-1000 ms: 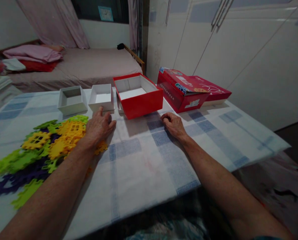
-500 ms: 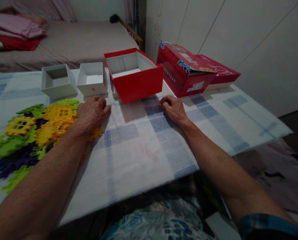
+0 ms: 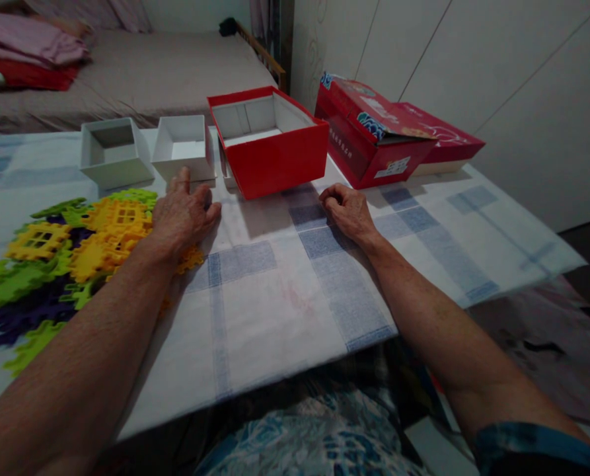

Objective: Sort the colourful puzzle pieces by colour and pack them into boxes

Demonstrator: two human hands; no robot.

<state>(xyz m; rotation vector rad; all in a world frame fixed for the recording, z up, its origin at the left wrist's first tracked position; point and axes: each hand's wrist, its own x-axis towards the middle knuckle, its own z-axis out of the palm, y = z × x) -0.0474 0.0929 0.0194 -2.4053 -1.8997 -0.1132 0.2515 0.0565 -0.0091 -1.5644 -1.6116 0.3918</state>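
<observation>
My left hand (image 3: 184, 210) rests at the right edge of a heap of plastic interlocking pieces, holding nothing. One or two of its fingers stretch forward to the near side of a small white box (image 3: 182, 162); whether they touch it I cannot tell. Beneath and beside the forearm lie yellow pieces (image 3: 119, 221), green pieces (image 3: 20, 281) and dark purple pieces (image 3: 30, 314). My right hand (image 3: 347, 210) lies on the checked tablecloth with its fingers curled in and nothing visible in them. It is in front of an open red box (image 3: 279, 162), apart from it.
Left of the white box stands another open box, greyish white (image 3: 116, 168). At the back right are a red printed carton (image 3: 354, 149) and a flatter red box (image 3: 446, 145). The table's front edge runs close to my lap. A bed (image 3: 176, 73) stands behind.
My left hand's fingers have stretched forward toward the small white box; before, they were bent down. The right hand stays curled in place. The view has tilted slightly.
</observation>
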